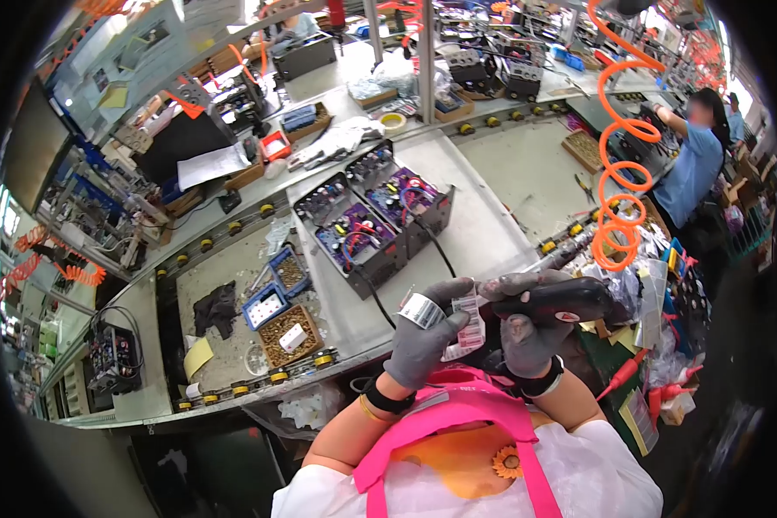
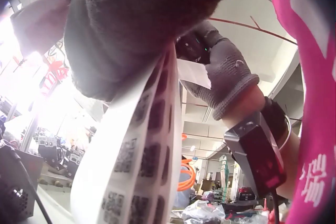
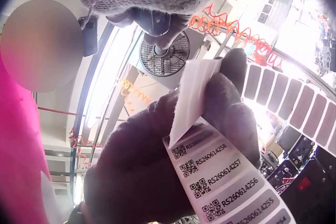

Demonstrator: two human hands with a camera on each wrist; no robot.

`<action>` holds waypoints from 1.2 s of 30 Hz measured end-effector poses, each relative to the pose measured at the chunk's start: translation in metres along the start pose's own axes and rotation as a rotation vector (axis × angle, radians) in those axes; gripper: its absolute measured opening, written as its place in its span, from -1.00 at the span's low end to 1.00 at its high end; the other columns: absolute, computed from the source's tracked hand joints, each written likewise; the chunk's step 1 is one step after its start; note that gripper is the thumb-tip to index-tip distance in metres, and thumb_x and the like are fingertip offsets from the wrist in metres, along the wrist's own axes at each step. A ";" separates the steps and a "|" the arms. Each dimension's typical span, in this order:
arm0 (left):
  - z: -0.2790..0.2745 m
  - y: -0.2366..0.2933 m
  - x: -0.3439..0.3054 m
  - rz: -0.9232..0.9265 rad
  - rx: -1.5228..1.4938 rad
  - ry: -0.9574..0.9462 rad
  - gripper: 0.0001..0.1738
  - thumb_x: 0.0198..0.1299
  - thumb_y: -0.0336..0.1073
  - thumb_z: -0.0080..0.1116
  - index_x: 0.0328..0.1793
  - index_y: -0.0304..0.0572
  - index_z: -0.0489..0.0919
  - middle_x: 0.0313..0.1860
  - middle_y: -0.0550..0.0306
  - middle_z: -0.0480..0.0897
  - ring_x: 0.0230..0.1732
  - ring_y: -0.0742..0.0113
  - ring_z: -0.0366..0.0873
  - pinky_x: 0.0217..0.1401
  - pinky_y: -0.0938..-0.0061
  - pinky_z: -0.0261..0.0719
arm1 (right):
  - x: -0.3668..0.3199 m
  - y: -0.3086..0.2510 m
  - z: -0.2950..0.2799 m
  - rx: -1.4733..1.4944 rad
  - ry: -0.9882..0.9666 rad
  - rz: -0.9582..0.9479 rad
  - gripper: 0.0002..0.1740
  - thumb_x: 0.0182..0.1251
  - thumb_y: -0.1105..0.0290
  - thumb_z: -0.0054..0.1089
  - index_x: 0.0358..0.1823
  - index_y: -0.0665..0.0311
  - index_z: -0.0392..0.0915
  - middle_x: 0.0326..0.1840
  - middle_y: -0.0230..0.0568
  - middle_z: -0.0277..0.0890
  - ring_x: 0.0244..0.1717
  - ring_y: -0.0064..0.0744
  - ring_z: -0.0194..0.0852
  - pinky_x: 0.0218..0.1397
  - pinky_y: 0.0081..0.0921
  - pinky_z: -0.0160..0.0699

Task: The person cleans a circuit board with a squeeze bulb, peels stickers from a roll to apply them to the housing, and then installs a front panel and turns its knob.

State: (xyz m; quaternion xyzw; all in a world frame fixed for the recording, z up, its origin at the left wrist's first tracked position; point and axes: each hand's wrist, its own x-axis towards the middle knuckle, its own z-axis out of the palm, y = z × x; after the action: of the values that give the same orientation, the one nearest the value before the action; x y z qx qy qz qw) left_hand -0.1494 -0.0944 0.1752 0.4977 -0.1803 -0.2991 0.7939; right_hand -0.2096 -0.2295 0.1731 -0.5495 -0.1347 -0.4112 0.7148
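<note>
My left hand, in a grey glove, pinches a strip of white labels between thumb and fingers. In the right wrist view the label strip carries QR codes and printed numbers, and its upper end folds over at the fingertips. More of the strip loops over the back of the left fingers. Beside it my gloved right hand grips a black handheld scanner, fingers over the top and thumb below. Beyond the hands lie two open black housings with purple circuit boards.
Black cables run from the housings toward me. Blue bins and a wooden box of small parts stand at left. An orange coiled hose hangs at right. Another person works at the far right.
</note>
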 end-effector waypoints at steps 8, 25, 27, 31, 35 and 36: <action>-0.036 0.035 -0.017 0.245 -0.016 0.193 -0.50 0.06 -0.53 0.10 0.20 -0.37 0.40 0.13 -0.02 0.53 0.09 0.26 0.51 0.21 0.39 0.46 | 0.012 0.007 0.043 0.201 -0.044 0.019 -0.50 0.23 0.46 0.26 0.13 0.29 0.23 0.01 -0.01 0.46 -0.01 -0.15 0.54 0.11 -0.13 0.55; -0.141 0.066 -0.120 0.513 0.003 0.603 -0.51 0.13 -0.54 0.11 0.24 -0.32 0.41 0.13 0.06 0.54 0.08 0.36 0.51 0.17 0.46 0.47 | -0.013 0.058 0.170 0.296 -0.307 0.224 -0.26 0.16 0.12 0.35 0.28 0.17 0.18 -0.05 -0.25 0.46 -0.10 -0.36 0.51 -0.06 -0.32 0.56; -0.154 0.066 -0.129 0.535 0.075 0.642 -0.52 0.16 -0.52 0.11 0.25 -0.31 0.40 0.13 0.07 0.54 0.08 0.39 0.51 0.17 0.47 0.48 | -0.017 0.071 0.179 0.311 -0.345 0.203 -0.26 0.16 0.12 0.35 0.29 0.17 0.18 -0.04 -0.26 0.46 -0.09 -0.35 0.50 -0.06 -0.29 0.56; -0.170 0.066 -0.137 0.538 -0.068 0.653 -0.51 0.14 -0.55 0.07 0.25 -0.32 0.39 0.15 0.03 0.53 0.10 0.38 0.49 0.16 0.49 0.50 | -0.023 0.082 0.195 0.336 -0.408 0.203 -0.28 0.17 0.17 0.35 0.30 0.16 0.18 -0.03 -0.26 0.47 -0.10 -0.28 0.50 -0.09 -0.23 0.55; -0.181 0.066 -0.140 0.550 -0.124 0.614 -0.48 0.10 -0.54 0.08 0.25 -0.33 0.38 0.16 -0.03 0.51 0.09 0.33 0.49 0.16 0.48 0.50 | -0.024 0.086 0.207 0.338 -0.425 0.205 -0.28 0.18 0.19 0.34 0.30 0.19 0.17 -0.04 -0.25 0.46 -0.13 -0.26 0.51 -0.11 -0.23 0.55; -0.182 0.067 -0.140 0.546 -0.117 0.617 -0.49 0.11 -0.53 0.08 0.26 -0.33 0.38 0.15 -0.01 0.51 0.09 0.33 0.49 0.16 0.48 0.49 | -0.024 0.087 0.208 0.330 -0.418 0.214 -0.27 0.17 0.19 0.34 0.30 0.20 0.16 -0.04 -0.25 0.46 -0.14 -0.26 0.51 -0.11 -0.23 0.55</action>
State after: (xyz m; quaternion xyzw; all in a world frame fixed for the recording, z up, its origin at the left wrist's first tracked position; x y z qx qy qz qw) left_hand -0.1291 0.1429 0.1573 0.4520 -0.0423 0.0761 0.8877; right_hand -0.1070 -0.0278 0.1736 -0.5098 -0.2854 -0.1839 0.7905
